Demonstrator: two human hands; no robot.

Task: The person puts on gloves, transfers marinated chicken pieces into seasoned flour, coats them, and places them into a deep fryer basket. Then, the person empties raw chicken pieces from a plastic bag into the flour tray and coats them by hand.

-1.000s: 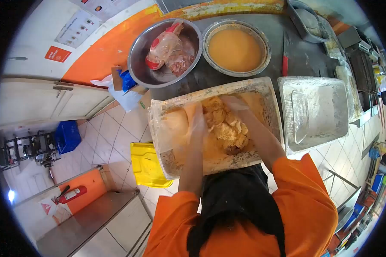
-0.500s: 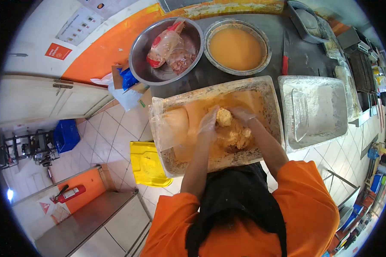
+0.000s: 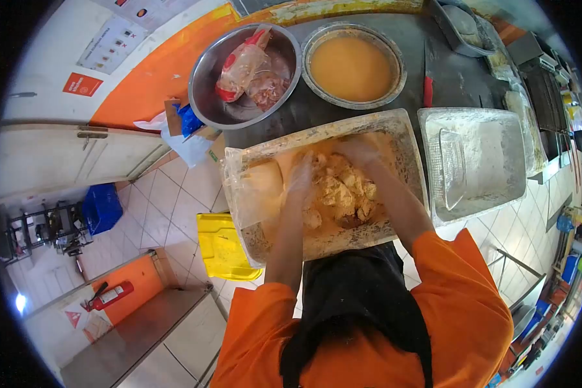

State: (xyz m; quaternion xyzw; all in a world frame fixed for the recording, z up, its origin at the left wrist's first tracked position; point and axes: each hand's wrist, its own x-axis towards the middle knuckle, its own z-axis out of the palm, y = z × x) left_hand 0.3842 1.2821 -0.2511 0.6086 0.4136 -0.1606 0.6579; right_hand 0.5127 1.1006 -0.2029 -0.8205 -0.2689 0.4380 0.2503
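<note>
Your left hand (image 3: 302,169) and right hand (image 3: 359,150) flank the craggy, flour-caked pieces (image 3: 343,191) inside the rectangular tub (image 3: 404,139); blur hides whether they grip anything. Scooping too briskly could fling powder over the rim or knock coating loose. The orange flour (image 3: 281,155) looks fine and dry, beside a limp, clear plastic bag (image 3: 255,194).

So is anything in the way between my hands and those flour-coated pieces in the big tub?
Nothing visible: your left hand and right hand are both inside the tub, close beside the coated pieces. The clear plastic lies left of them.
</note>
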